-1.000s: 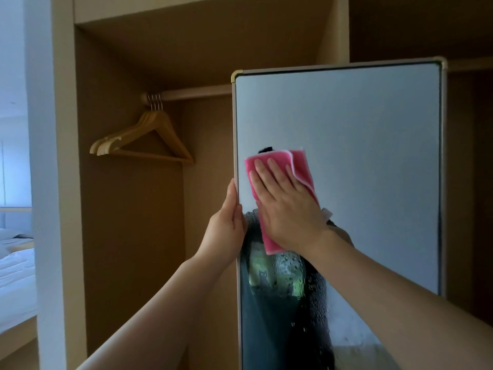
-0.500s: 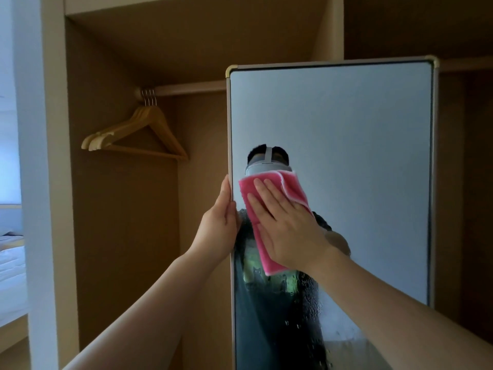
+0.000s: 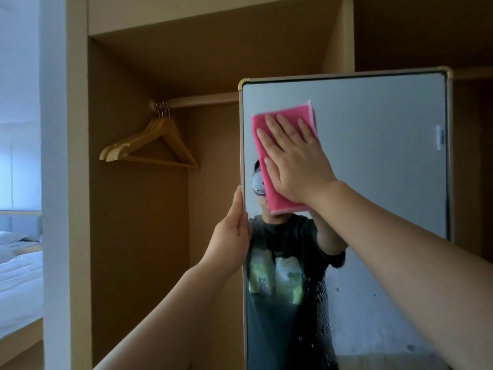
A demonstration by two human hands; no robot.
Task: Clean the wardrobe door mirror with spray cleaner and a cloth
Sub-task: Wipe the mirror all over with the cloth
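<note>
The tall framed mirror (image 3: 386,156) on the wardrobe door fills the right half of the view. A folded pink cloth (image 3: 288,113) lies flat against the glass near its upper left corner. My right hand (image 3: 296,158) presses on the cloth with straight, spread fingers. My left hand (image 3: 232,236) grips the mirror's left frame edge, thumb on the front. Spray droplets cling to the lower glass. No spray bottle is in view.
Several wooden hangers (image 3: 149,145) hang from a rail (image 3: 202,100) inside the open wardrobe on the left. A white wall post (image 3: 53,182) stands further left, with a bed (image 3: 18,284) beyond it. A small handle (image 3: 440,136) sits at the mirror's right edge.
My right hand has slid the pink cloth up the glass from mid-height toward the upper left corner. The left hand has kept its grip on the frame edge.
</note>
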